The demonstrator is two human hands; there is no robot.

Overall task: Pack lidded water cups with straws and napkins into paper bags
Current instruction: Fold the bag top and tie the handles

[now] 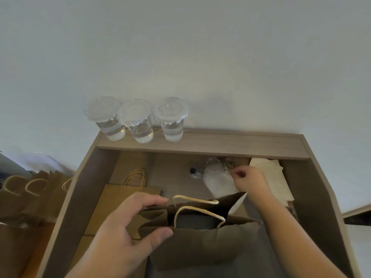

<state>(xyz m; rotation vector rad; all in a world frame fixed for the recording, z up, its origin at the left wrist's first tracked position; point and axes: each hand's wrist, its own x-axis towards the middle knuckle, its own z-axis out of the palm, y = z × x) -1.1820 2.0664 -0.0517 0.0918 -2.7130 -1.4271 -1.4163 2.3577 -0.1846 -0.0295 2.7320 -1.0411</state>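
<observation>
1. open bag (200,243) stands on the surface (172,177), near centre, mouth up. Two cream handles (197,201) arch over the mouth. The inside is dark, so contents can't be told.
2. left hand (128,233) grips the open bag's left end, with the thumb on the near wall and the fingers at the far wall, spanning the mouth.
3. right hand (249,181) is just behind the open bag's far right corner. Its fingers are curled, with the tips at the edge of a white sheet (219,185). Can't tell whether it's pinching anything.
4. white sheet lies on the surface, and its near end runs down behind the open bag's far wall.
5. cups (140,127): three, lidded, part-filled with water. They stand upright in a row on the ledge (241,144) at back left, against the wall (180,57). The left two overlap at the lids and the third is just beside them.
6. napkins (271,173): white stack at the back right of the surface, just right of the right hand.
7. clear plastic (204,169) lies under the ledge, just left of the right hand's fingertips. Lids or cups, can't tell which.
8. flat bag (128,199) lies on the surface left of the open bag, with its handles pointing back. The left hand hides its near part.
9. spare bags (30,193): brown, in a row off the surface's left side, handles up.
</observation>
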